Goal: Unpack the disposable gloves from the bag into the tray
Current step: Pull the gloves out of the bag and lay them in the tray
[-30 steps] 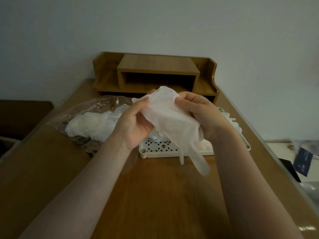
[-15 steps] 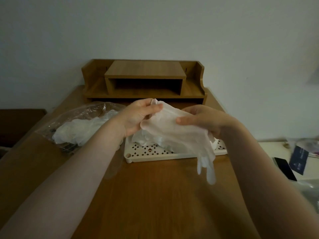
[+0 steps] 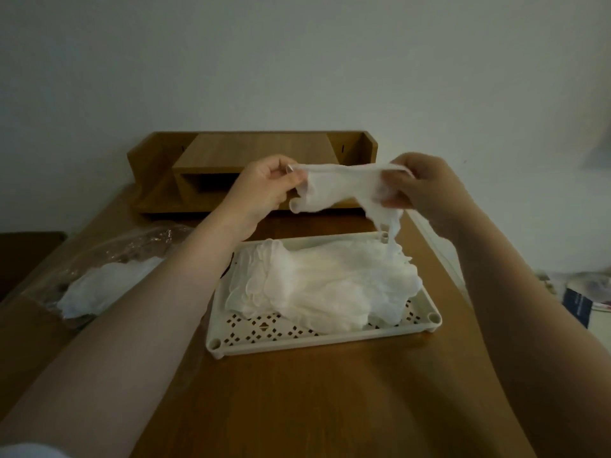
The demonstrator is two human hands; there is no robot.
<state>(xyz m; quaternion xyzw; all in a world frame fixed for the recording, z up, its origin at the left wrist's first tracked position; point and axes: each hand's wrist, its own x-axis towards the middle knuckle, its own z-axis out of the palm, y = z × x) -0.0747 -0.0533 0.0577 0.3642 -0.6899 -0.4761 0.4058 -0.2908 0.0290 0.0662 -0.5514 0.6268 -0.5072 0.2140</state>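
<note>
Your left hand [image 3: 264, 186] and right hand [image 3: 426, 190] are both bare, with no gloves, rings or watch showing on them or at the wrists. Your forearms are uncovered along all of their visible length, with no cuffs or bands on them. The thumbnail on your left hand is short and plain. At the bottom left corner of the view, a sliver of pale, whitish sleeve [image 3: 29, 451] shows near your left upper arm.
</note>
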